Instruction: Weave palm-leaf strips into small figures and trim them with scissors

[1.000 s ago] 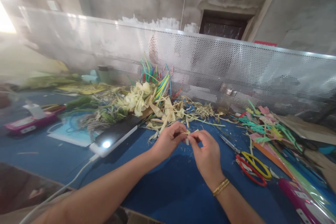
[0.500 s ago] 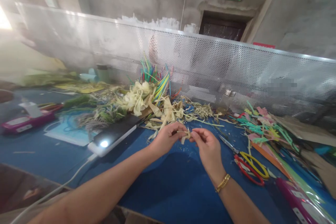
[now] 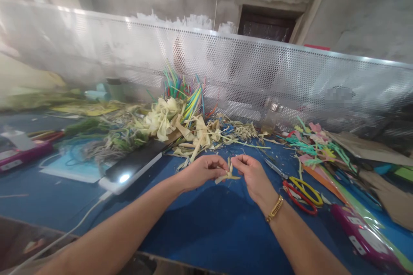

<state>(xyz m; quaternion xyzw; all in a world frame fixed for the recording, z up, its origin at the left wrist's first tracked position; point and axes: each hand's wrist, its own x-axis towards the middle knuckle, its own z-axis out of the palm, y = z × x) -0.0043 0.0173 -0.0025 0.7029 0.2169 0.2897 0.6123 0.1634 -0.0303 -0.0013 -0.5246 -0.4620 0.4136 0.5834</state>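
Note:
Above the blue table, my left hand [image 3: 206,172] pinches a small pale piece made of dried husk strips [image 3: 228,175], several of whose ends stick out. Close beside it, my right hand [image 3: 253,176] has thumb and forefinger pressed together on an upright strip end of the same piece. A gold bracelet [image 3: 275,209] circles my right wrist. Beyond my hands lies a heap of dried husks [image 3: 201,135]. Scissors [image 3: 301,195] with one red and one yellow handle rest to the right of my right hand.
A glowing white light panel [image 3: 129,172] with a cable sits left. Magenta power strips [image 3: 361,236] lie at both sides. Coloured stems [image 3: 193,103], a glass bottle [image 3: 272,116] and paper flowers [image 3: 318,137] stand toward the perforated metal screen [image 3: 226,64].
The view has shifted slightly, moving the scene left and up. My fingers have turned the husk piece; a strip now points up between them and its ends are more spread.

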